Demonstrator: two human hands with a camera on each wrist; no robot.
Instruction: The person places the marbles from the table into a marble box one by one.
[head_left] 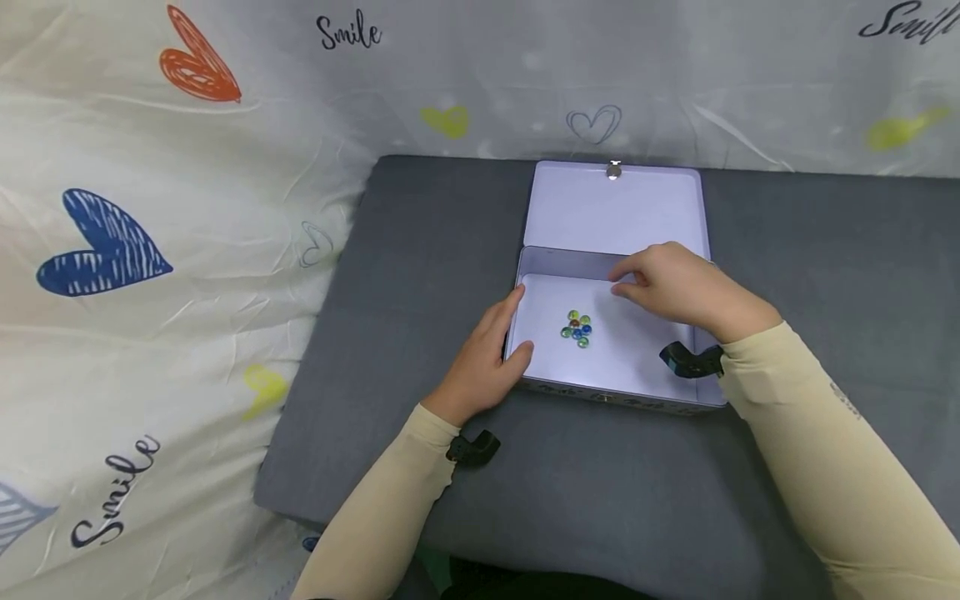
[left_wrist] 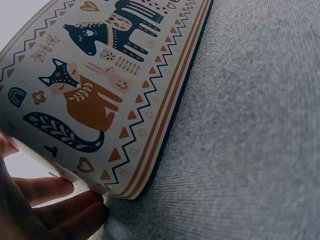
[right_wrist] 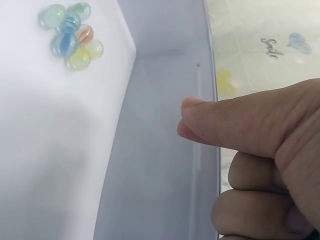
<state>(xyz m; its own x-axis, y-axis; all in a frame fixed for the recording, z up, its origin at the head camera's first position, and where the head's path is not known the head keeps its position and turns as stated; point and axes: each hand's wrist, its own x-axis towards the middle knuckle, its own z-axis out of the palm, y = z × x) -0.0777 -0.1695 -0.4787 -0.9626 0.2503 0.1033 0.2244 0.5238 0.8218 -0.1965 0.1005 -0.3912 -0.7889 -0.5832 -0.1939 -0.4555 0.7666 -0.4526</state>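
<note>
A shallow rectangular tin box [head_left: 615,362] with a pale lilac inside stands with its lid [head_left: 615,208] folded back. Several glass marbles [head_left: 576,331] in green, blue, yellow and brownish red lie clustered on its floor. My left hand [head_left: 483,362] rests at the box's left side, fingers fairly straight along the rim and thumb at the front corner. In the left wrist view, fingertips touch the box's printed wall [left_wrist: 100,85]. Above the back right of the box is my right hand [head_left: 678,287], thumb and forefinger near each other, nothing visible between them.
The box sits on a grey cloth-covered table [head_left: 420,242]. A pale curtain [head_left: 225,167] with printed hearts and lettering hangs behind and along the left. Each wrist wears a black camera mount, the right one [head_left: 690,361] over the box.
</note>
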